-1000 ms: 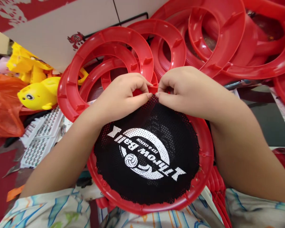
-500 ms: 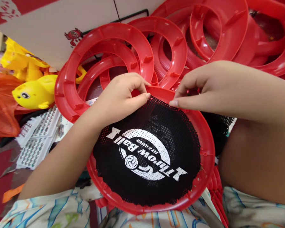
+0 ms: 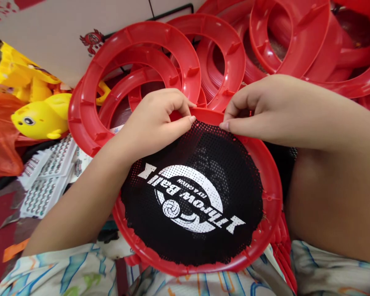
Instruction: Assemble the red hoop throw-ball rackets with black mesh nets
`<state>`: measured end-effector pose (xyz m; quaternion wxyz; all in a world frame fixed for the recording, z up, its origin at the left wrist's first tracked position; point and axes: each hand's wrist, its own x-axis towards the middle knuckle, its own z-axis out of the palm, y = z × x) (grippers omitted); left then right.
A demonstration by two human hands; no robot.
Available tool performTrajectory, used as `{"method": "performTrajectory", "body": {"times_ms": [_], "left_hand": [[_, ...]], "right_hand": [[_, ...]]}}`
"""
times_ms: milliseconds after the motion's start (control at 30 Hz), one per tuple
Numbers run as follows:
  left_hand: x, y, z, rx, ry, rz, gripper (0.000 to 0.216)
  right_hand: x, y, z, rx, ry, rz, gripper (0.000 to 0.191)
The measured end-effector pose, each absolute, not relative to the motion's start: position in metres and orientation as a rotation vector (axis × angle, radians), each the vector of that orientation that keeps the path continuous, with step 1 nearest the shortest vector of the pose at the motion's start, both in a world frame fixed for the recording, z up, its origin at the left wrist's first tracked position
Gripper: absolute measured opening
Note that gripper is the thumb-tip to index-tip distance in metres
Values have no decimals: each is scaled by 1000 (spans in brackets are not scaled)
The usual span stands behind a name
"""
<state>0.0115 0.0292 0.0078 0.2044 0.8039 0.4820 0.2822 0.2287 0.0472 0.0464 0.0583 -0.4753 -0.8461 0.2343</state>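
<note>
On my lap lies a red plastic ring (image 3: 269,197) with a black mesh net (image 3: 185,152) stretched across its middle. White lettering (image 3: 191,199) reading "Throw Ball" is printed on the mesh, upside down to me. My left hand (image 3: 165,119) pinches the far edge of the net and the ring's rim between thumb and fingers. A little to the right, my right hand (image 3: 253,109) grips the same far edge, its thumb pressing the net's border. The fingertips of both hands are partly hidden behind the rim.
Several bare red rings (image 3: 144,37) are piled behind the work, reaching to the right. A white box (image 3: 55,33) stands at the back. Left are a yellow toy (image 3: 43,117), an orange plastic bag (image 3: 1,135) and clear trays of small beads (image 3: 46,185).
Both hands have stayed at the far rim, and the net's far edge sits slightly higher in view. The background has shifted a little with the head.
</note>
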Motion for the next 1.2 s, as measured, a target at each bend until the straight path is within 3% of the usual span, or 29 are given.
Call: {"method": "performTrajectory", "body": {"times_ms": [467, 767, 967, 1200], "left_hand": [[14, 31, 4, 2261, 1353, 870, 17], [17, 27, 4, 2212, 1420, 877, 12], [20, 27, 7, 2179, 1483, 791, 8], [19, 27, 7, 2220, 1445, 760, 10]], "right_hand": [[220, 47, 40, -1493, -2666, 400, 18], [218, 43, 44, -1558, -2599, 578, 14], [223, 48, 39, -1664, -2622, 462, 13], [226, 44, 47, -1336, -2547, 668, 14]]}}
